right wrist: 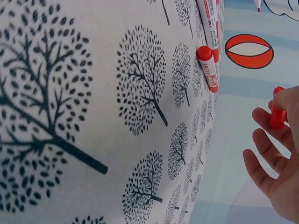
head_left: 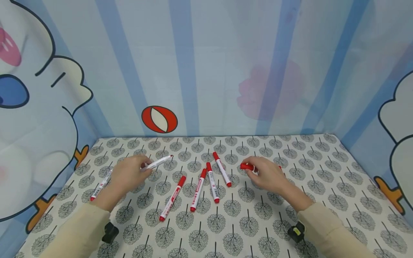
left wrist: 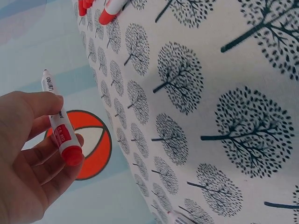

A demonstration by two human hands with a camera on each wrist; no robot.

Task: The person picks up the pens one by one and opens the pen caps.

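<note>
My left hand (head_left: 129, 173) pinches a white marker (head_left: 158, 163) between thumb and fingers, above the left part of the table. Its cap is off and the bare tip points right; in the left wrist view the marker (left wrist: 57, 116) shows its red end plug and label. On the other side, my right hand (head_left: 266, 174) pinches a red marker cap (head_left: 247, 166), seen also as a red cap (right wrist: 277, 108) between thumb and index finger in the right wrist view. The other right fingers are loosely spread. A small red end (head_left: 280, 167) shows behind that hand, the rest hidden.
Several capped red-and-white markers lie between the hands, among them one marker (head_left: 172, 199) nearest me and another marker (head_left: 222, 169) farther back. One more marker (head_left: 101, 184) lies partly behind my left arm. A tree-print cloth (head_left: 232, 233) covers the table; a printed curtain (head_left: 213, 71) hangs behind.
</note>
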